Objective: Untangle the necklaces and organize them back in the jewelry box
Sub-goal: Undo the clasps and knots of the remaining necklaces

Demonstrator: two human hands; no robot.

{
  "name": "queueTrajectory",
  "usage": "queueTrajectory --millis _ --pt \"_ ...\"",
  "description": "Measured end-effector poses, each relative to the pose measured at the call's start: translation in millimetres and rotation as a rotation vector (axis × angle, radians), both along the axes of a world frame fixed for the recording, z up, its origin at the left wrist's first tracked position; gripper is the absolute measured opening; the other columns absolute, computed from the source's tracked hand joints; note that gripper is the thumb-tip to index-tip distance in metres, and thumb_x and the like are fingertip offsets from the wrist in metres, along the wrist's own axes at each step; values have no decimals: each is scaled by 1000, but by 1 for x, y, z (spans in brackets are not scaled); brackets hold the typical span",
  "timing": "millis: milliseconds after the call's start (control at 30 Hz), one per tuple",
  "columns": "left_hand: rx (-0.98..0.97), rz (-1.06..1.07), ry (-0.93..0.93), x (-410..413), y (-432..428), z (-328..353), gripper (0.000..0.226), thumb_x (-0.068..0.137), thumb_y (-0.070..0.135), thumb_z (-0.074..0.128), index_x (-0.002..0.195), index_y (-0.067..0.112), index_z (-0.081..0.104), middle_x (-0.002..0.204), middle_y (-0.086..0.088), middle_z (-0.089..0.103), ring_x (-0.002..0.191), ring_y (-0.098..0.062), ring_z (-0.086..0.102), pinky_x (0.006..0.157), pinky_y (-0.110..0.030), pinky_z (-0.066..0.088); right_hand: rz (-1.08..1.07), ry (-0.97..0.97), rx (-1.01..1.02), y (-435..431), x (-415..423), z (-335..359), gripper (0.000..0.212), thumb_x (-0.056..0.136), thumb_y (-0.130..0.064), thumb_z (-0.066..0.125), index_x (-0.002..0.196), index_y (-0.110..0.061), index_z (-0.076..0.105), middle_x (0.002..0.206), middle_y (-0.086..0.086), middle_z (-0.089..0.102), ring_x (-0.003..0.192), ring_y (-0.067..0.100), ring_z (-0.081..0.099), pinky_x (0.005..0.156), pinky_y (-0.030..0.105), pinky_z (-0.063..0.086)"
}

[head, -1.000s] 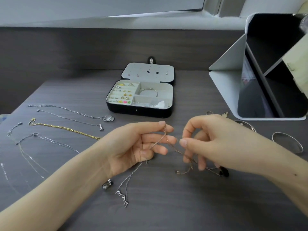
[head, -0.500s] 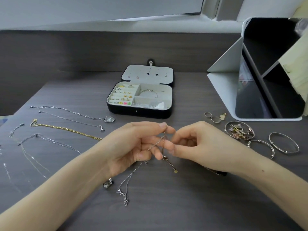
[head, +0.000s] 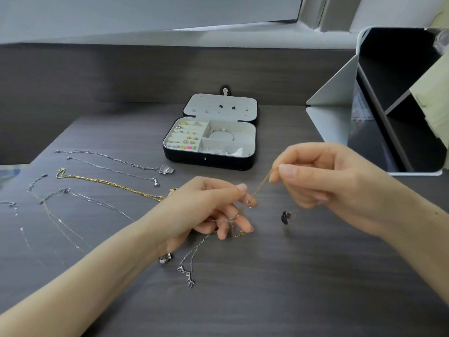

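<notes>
A thin rose-gold chain runs taut between my two hands above the dark table. My left hand pinches the tangled end of it, with more chain looped over its lower fingers. My right hand pinches the other end, raised up and to the right. A dark pendant hangs under my right hand. A silver chain with an antler-shaped pendant trails from my left hand onto the table. The open black jewelry box sits behind, holding rings, earrings and a bangle.
Several untangled necklaces lie in rows at the left: silver ones, a gold one and thin silver chains. A small silver charm lies by my left wrist. A white folding mirror stand occupies the right rear.
My right hand has pulled away from my left hand, up and to the right, drawing the rose-gold chain taut. The dark pendant now hangs in the air under it.
</notes>
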State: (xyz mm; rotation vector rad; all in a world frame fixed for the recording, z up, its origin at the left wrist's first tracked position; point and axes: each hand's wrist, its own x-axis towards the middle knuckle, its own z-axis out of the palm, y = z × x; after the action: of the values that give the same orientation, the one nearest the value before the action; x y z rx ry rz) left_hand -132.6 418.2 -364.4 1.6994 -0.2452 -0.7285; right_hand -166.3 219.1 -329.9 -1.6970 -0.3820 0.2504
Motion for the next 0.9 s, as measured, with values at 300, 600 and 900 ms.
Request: queueTrajectory --millis 300,600,900 --pt "49 -81 -2 2 0 1 35 93 35 46 90 8 67 78 -14 73 41 -14 45 35 -18 16 91 19 315 -7 1 7 24 74 -24 63 94 -17 74 42 -12 32 42 8 21 44 23 21" --pt "-6 -28 38 5 5 3 22 94 23 48 104 15 65 91 -7 74 45 -14 48 43 -25 10 186 35 212 -17 -6 11 35 73 -32 73 105 -18 72 41 -11 34 40 9 24 44 21 26" --pt "-195 142 -74 0 6 25 15 91 18 56 102 16 65 76 0 71 44 -9 50 34 -14 19 46 170 -438 -12 -35 -3 24 94 -15 54 113 -26 63 46 2 55 40 14 44 44 23 40"
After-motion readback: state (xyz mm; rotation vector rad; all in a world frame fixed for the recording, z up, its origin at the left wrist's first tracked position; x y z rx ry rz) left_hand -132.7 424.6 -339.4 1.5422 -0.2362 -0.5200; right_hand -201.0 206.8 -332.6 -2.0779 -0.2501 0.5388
